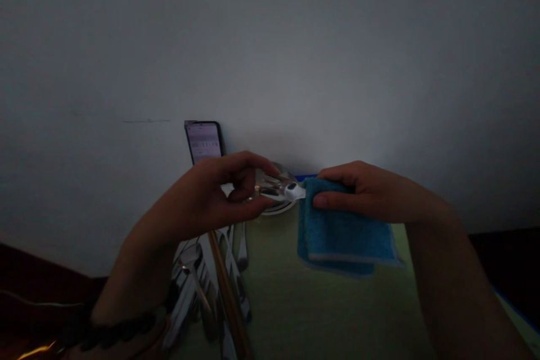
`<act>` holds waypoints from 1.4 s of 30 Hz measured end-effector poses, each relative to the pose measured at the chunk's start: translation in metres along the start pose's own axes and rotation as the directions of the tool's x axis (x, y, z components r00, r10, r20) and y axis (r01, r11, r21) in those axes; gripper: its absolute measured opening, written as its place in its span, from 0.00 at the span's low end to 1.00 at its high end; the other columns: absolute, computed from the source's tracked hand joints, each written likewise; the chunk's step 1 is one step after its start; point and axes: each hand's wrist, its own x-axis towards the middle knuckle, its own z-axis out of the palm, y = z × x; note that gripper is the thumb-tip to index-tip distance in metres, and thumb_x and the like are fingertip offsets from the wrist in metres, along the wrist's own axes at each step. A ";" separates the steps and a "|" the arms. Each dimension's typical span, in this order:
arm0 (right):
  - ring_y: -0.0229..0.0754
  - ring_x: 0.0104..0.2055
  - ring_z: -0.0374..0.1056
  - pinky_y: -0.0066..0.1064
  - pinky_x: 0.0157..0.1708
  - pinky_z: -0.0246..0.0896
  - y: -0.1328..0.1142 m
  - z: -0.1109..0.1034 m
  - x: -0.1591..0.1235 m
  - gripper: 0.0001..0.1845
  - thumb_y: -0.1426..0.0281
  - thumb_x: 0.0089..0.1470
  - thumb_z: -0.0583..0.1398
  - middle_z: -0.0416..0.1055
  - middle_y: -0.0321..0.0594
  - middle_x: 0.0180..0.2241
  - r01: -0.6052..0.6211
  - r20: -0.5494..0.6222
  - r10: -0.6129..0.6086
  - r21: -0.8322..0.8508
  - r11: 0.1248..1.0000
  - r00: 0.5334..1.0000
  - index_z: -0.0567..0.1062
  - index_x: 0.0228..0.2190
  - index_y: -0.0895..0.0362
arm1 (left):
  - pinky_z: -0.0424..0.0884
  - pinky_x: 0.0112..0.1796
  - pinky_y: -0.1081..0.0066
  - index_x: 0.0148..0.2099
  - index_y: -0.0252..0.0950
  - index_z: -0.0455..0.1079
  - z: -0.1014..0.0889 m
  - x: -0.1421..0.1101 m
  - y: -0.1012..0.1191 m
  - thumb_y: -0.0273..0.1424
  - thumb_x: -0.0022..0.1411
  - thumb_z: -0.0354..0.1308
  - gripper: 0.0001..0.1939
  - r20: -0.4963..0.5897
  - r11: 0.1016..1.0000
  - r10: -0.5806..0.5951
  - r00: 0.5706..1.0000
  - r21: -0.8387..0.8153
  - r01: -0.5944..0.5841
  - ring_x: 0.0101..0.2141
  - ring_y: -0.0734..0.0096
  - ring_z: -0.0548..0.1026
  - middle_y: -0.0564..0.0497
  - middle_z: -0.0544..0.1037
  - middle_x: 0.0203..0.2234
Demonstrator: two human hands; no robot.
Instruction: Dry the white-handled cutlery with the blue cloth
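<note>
While your left hand pinches the shiny metal spoon between thumb and fingertips, closed around its handle end, your right hand is clamped on the folded blue cloth, thumb on top and fingers curled behind its upper edge. The spoon sits level between your two hands, its glinting end just touching the cloth's near corner; most of the cloth hangs below your right hand. The light is dim, so I cannot tell which end of the spoon faces the cloth.

To wipe well, I would judge you need a firmer hold: shift your left fingers further along the metal so it does not swivel, then wrap the cloth's loose fold around the free end and not just dab at it with one corner. Draw the cloth along the length while your left hand turns the piece, so both faces get rubbed.

Below your left wrist lies a heap of cutlery on the pale green tabletop; keep your forearm lifted clear of it. Beyond your left fingers a lit phone leans against the wall, and a plate rim shows just behind the spoon.
</note>
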 end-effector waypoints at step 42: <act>0.30 0.22 0.54 0.22 0.19 0.51 -0.013 0.021 0.018 0.23 0.51 0.55 0.50 0.57 0.31 0.22 0.164 -0.167 -0.107 0.382 0.910 0.980 0.68 0.29 0.58 | 0.70 0.29 0.77 0.31 0.37 0.74 0.020 0.017 0.004 0.32 0.55 0.60 0.05 -0.334 0.759 -0.346 0.877 -0.648 0.052 0.26 0.74 0.73 0.54 0.77 0.25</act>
